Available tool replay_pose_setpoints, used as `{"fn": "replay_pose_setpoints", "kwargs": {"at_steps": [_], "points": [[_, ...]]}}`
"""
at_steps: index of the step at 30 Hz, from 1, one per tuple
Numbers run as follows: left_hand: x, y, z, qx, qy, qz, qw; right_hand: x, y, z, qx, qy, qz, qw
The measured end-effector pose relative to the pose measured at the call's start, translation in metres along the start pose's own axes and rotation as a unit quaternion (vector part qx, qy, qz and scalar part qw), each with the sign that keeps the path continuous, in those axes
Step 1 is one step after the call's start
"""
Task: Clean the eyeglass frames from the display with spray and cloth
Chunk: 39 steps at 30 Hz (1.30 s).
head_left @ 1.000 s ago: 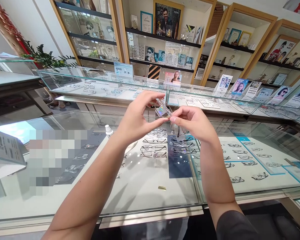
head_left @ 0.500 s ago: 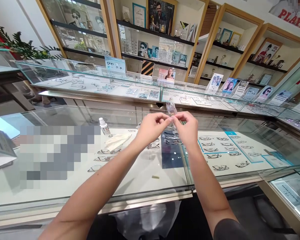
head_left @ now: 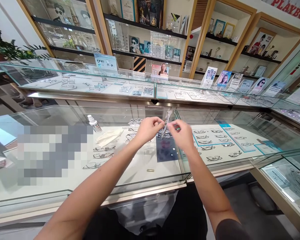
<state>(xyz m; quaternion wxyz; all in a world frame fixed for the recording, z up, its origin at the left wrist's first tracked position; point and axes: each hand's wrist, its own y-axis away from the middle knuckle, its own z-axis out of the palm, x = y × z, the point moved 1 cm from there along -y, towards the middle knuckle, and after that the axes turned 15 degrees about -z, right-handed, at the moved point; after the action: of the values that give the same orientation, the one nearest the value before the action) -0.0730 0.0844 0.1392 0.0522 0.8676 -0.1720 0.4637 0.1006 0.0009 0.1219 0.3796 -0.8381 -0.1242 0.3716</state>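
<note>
A small clear, crinkled plastic item (head_left: pixel 167 117) stands upright between my hands above the glass counter. My left hand (head_left: pixel 150 129) pinches its left side with thumb and forefinger. On the right, my right hand (head_left: pixel 181 134) has its thumb and fingers closed at or beside the item's edge; what it grips is too small to make out. Below them, rows of glasses lie on a dark blue panel (head_left: pixel 165 151) inside the case. A white bottle (head_left: pixel 94 123) and a cream cloth (head_left: pixel 109 137) are on the counter to the left.
The glass counter (head_left: pixel 130 188) runs across in front of me, with more glasses (head_left: pixel 214 158) on display at the right. A small gold bar (head_left: pixel 150 170) lies near the front. Behind stand a second display case (head_left: pixel 110 95) and shelves.
The view has shifted, and my hands have moved slightly apart and lower. The clear plastic item has come down from above my fingers to between them.
</note>
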Motion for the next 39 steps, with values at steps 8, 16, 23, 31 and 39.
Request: {"fn": "replay_pose_setpoints", "kwargs": {"at_steps": [8,16,23,31,39], "points": [[0.011,-0.020,0.029,-0.143,-0.405,0.154,0.890,0.136,-0.021,-0.025,0.105,0.046,0.161,0.980],[0.008,-0.033,0.068,-0.195,-0.483,0.134,0.843,0.177,-0.009,-0.017,0.063,0.046,0.172,0.982],[0.001,-0.049,0.077,-0.207,-0.487,0.118,0.840,0.178,-0.012,-0.016,0.041,0.041,0.169,0.984],[-0.008,-0.079,0.072,-0.168,-0.454,0.092,0.870,0.174,-0.014,-0.015,0.035,0.041,0.151,0.987],[-0.020,-0.081,0.079,-0.169,-0.390,0.096,0.900,0.179,-0.013,-0.019,0.067,-0.031,0.152,0.986]]}}
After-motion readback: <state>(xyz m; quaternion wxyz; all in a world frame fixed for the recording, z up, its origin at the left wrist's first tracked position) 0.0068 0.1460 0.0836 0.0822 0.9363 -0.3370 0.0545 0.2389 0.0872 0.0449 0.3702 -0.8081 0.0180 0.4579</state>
